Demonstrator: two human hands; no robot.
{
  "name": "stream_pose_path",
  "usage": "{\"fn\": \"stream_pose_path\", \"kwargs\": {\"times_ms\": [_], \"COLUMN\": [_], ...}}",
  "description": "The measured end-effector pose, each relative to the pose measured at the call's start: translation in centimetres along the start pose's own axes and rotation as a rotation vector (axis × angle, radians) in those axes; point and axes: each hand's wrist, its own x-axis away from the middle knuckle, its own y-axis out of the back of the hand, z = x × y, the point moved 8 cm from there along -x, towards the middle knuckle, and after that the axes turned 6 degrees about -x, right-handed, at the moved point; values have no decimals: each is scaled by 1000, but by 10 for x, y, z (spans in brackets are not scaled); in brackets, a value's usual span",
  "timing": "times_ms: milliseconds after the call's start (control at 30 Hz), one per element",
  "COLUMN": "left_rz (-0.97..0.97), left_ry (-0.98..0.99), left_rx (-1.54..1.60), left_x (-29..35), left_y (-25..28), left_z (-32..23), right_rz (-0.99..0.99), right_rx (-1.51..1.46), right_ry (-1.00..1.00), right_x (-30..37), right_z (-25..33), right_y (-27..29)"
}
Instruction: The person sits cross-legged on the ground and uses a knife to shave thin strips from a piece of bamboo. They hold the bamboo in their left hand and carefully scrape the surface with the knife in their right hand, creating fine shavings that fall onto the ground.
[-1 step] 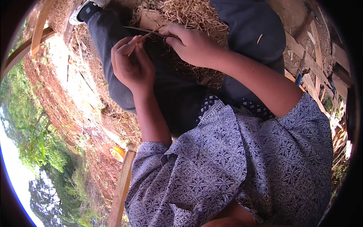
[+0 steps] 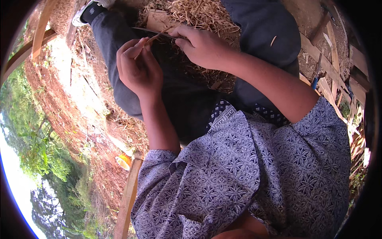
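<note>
A thin wooden stick (image 2: 152, 39) is pinched between the fingertips of my left hand (image 2: 139, 71), slanting up and to the right. My right hand (image 2: 209, 49) is closed around a knife whose handle is hidden in the fist. Its narrow grey blade (image 2: 145, 30) points left and crosses the stick close to my right thumb. Blade and stick seem to touch, but the exact contact is too small to make out. Both hands are above the ground between my dark-trousered legs.
Curled wood shavings (image 2: 203, 15) heap beyond my hands, beside a flat wood block (image 2: 158, 19). One shaving (image 2: 273, 40) lies on my right knee. At right, a blue-handled tool (image 2: 314, 83) stands among wooden strips (image 2: 327, 65). A plank (image 2: 128, 199) rises at lower left.
</note>
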Motion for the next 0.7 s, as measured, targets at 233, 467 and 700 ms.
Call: {"fn": "stream_pose_path", "kwargs": {"times_ms": [233,467,700], "left_rz": [-14,-46,28], "left_ry": [0,-8,-28], "left_rx": [8,-16,-98], "left_x": [-1,-1,-3], "left_y": [-4,1,-2], "left_z": [-2,1,-6], "right_rz": [-23,41,11], "right_rx": [155,84,93], "right_ry": [-102,-187,-34], "right_x": [-34,-24,-22], "right_z": [-79,-50,-30], "right_y": [-20,-9,-13]}}
